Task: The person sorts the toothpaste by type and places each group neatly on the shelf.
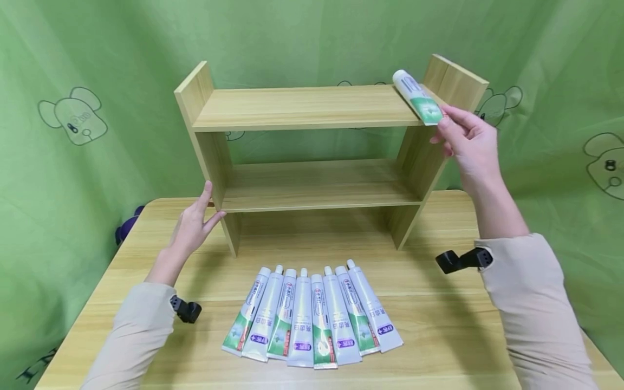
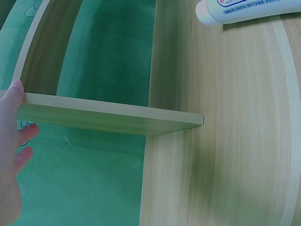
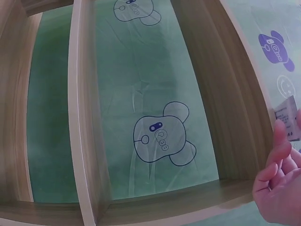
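In the head view my right hand [image 1: 470, 141] pinches the flat end of a white and green toothpaste tube [image 1: 414, 97] at the right end of the top board of a wooden shelf [image 1: 302, 108]. The tube's cap points to the back, and its flat end reaches the board's front edge. My left hand [image 1: 192, 225] touches the shelf's left side, fingers fairly straight and thumb at the middle board's front edge. In the right wrist view only the tube's end [image 3: 288, 117] shows above the fingers.
Several more toothpaste tubes [image 1: 302, 319] lie fanned out on the wooden table [image 1: 429, 336] before the shelf, caps towards it. Some have green ends, others are white with purple labels. A green curtain [image 1: 302, 43] with cartoon prints hangs behind and at both sides.
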A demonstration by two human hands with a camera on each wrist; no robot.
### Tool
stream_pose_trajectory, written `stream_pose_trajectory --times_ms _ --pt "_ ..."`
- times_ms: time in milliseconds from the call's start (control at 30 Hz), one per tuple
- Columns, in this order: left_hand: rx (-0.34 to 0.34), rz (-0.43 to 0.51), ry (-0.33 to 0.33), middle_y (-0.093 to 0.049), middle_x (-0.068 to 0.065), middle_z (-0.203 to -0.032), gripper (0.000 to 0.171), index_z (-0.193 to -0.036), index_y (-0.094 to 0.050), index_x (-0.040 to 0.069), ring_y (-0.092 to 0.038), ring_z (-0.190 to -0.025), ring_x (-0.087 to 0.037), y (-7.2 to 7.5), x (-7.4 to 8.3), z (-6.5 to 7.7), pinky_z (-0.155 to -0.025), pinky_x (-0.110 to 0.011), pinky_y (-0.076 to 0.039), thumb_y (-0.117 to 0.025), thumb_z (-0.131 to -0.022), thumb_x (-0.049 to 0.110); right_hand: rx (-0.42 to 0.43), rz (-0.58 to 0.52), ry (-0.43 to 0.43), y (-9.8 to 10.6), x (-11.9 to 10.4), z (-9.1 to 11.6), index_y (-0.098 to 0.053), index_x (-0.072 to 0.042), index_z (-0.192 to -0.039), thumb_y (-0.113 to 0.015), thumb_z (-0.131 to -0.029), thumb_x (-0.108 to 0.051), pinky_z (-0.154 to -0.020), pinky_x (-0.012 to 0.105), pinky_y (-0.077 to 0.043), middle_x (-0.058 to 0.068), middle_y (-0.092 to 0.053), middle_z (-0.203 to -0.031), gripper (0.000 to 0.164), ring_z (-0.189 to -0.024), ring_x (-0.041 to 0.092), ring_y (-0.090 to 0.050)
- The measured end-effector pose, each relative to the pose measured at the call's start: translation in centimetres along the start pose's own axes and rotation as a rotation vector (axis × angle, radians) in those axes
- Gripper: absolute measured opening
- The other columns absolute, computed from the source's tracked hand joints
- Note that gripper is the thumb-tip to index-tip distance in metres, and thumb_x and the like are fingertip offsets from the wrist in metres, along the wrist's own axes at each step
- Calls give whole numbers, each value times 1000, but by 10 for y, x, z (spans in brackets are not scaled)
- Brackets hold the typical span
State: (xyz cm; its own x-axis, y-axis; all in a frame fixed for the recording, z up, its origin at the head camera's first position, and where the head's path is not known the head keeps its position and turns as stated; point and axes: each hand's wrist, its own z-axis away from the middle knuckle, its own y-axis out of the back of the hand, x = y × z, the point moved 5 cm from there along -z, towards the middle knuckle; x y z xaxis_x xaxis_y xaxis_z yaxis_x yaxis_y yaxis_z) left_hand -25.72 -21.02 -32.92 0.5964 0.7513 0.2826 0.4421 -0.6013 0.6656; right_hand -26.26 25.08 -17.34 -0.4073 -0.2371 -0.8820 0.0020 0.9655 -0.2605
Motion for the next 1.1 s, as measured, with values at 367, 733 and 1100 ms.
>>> stream_pose_trajectory --times_ms 367,733,1100 --pt "-5 1 6 -49 -34 -121 104 -144 4 40 -58 -91 -45 1 1 -1 -80 -56 -49 -68 -79 5 52 43 -36 -1 3 -5 -64 -5 -107 -68 -81 -8 -37 14 -36 4 -67 -85 26 -53 9 -57" --pt "-3 3 7 -46 -33 -125 103 -142 5 44 -58 -91 -46 0 0 -2 -80 -56 -49 -68 -80 6 75 30 8 1 10 7 -39 -5 -134 -63 -83 -1 -42 15 -43 5 -60 -84 56 -58 11 -57" --pt "1 2 0 -52 -33 -118 104 -143 5 43 -60 -86 -42 -2 -2 -2 -74 -54 -52 -68 -80 6 46 76 143 5 30 39 -24 -16 -144 -61 -81 8 -50 15 -47 5 -59 -81 77 -57 11 -55"
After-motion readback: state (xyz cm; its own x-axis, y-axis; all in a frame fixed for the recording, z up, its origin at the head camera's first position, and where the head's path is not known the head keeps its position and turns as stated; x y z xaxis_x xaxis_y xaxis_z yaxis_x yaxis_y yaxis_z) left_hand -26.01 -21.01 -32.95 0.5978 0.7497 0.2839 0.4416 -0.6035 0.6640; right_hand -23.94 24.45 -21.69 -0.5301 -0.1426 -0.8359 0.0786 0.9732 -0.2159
